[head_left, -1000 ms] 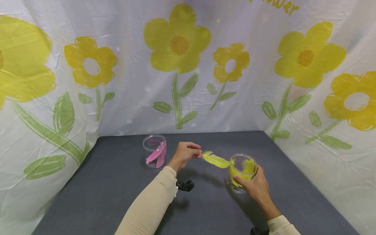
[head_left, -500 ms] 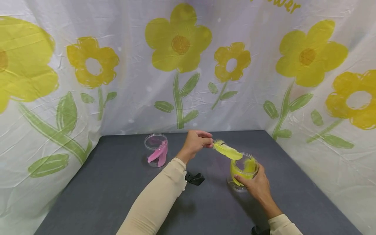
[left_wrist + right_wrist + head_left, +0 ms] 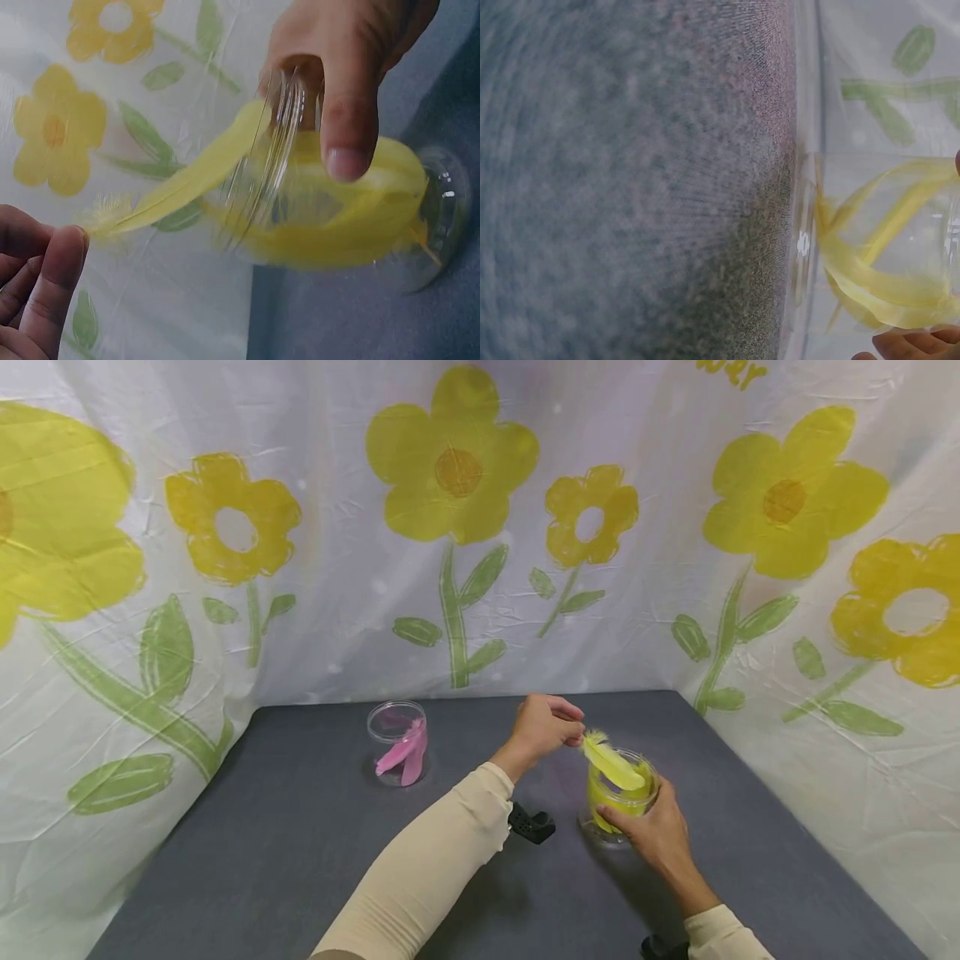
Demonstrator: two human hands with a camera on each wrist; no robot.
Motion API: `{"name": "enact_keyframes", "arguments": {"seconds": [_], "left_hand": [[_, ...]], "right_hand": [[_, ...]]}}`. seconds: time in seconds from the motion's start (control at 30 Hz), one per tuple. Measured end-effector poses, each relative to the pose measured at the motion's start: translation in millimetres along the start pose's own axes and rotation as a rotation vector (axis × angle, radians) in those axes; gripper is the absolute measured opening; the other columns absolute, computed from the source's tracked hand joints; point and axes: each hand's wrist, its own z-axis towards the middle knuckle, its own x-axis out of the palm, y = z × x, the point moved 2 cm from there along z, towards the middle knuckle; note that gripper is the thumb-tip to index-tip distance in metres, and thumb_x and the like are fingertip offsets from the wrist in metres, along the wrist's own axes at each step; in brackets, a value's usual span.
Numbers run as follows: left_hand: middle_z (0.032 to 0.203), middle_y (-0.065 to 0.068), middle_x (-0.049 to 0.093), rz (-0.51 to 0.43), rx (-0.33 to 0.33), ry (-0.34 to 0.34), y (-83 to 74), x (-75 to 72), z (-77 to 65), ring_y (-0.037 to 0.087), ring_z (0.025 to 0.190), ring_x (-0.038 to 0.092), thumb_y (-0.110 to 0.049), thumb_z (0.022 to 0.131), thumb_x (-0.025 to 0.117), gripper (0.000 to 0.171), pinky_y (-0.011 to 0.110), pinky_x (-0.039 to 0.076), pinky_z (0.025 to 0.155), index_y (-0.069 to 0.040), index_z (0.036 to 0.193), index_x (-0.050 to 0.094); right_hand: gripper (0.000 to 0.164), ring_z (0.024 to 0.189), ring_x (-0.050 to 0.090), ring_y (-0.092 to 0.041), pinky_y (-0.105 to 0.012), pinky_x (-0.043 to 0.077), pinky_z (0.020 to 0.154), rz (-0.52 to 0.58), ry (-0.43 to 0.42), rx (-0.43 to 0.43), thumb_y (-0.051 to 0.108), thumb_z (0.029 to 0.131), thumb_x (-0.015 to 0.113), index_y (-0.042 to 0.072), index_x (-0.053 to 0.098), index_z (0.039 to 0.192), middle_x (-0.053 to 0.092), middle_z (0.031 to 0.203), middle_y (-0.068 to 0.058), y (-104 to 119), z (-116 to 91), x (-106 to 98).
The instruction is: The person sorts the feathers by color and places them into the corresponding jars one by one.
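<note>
My left hand (image 3: 546,727) pinches a yellow feather (image 3: 617,767) by its fluffy quill end between thumb and fingertips. The feather's broad tip overlaps the mouth of a clear jar (image 3: 442,195), as both the head and left wrist views show. Around the side of this jar, my right hand (image 3: 660,839) wraps its fingers and thumb. More yellow feathers (image 3: 892,289) lie curved inside, visible through the wall in the right wrist view. The jar stands upright on the dark grey table (image 3: 300,860), on its right half.
A second clear jar (image 3: 396,708) stands farther back on the left, with pink feathers (image 3: 411,756) inside. A white cloth (image 3: 330,610) printed with yellow flowers hangs behind the table and along its sides. A black device (image 3: 532,824) sits at my left wrist.
My left hand has moved right with the yellow feather, bringing it from beside the jar to over its mouth. My right hand keeps its hold on the jar in the same spot.
</note>
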Motion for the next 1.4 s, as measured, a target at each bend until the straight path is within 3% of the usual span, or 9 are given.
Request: {"name": "enact_keyframes", "arguments": {"seconds": [0.3,0.5,0.97,1.13,1.4], "left_hand": [[0.072,0.002,0.067,0.107,0.020,-0.019,-7.5,10.9,2.3,0.016,0.060,0.067,0.005,0.080,0.072,0.011,0.030,0.055,0.057,-0.004,0.085,0.073],[0.065,-0.004,0.065,0.246,0.054,0.012,-6.1,26.9,3.0,0.011,0.055,0.064,0.002,0.080,0.073,0.010,0.025,0.052,0.054,-0.008,0.083,0.074],[0.059,-0.010,0.061,0.428,-0.008,0.065,11.9,64.7,1.1,0.005,0.050,0.059,-0.003,0.082,0.073,0.009,0.019,0.048,0.050,-0.011,0.080,0.074],[0.059,-0.009,0.061,0.424,-0.012,0.062,15.8,67.6,0.5,0.006,0.049,0.059,-0.001,0.082,0.072,0.010,0.020,0.049,0.049,-0.010,0.079,0.073],[0.061,-0.006,0.062,0.305,-0.017,0.064,22.1,68.0,-0.8,0.010,0.051,0.062,0.001,0.082,0.073,0.008,0.023,0.051,0.049,-0.007,0.081,0.073]], "right_hand": [[0.102,0.110,0.049,-0.041,-0.055,0.039,0.089,0.011,-0.005,-0.020,0.038,0.069,0.087,-0.005,0.028,0.141,0.047,0.126,-0.026,1.1,0.0,-0.4],[0.103,0.112,0.047,-0.042,-0.056,0.038,0.090,0.010,0.010,-0.013,0.041,0.070,0.086,-0.005,0.027,0.141,0.046,0.128,-0.026,1.1,-1.1,-2.7],[0.101,0.106,0.050,-0.040,-0.054,0.040,0.086,0.007,0.007,-0.031,0.042,0.071,0.085,-0.004,0.028,0.141,0.048,0.123,-0.025,0.6,-0.6,-2.1],[0.101,0.106,0.050,-0.040,-0.054,0.040,0.086,0.004,0.015,-0.033,0.043,0.072,0.084,-0.004,0.027,0.142,0.048,0.123,-0.025,-0.2,-0.1,-1.7],[0.102,0.105,0.050,-0.039,-0.053,0.041,0.085,0.004,0.021,-0.031,0.045,0.072,0.083,-0.003,0.027,0.142,0.048,0.122,-0.023,-1.8,0.5,-2.0]]}}
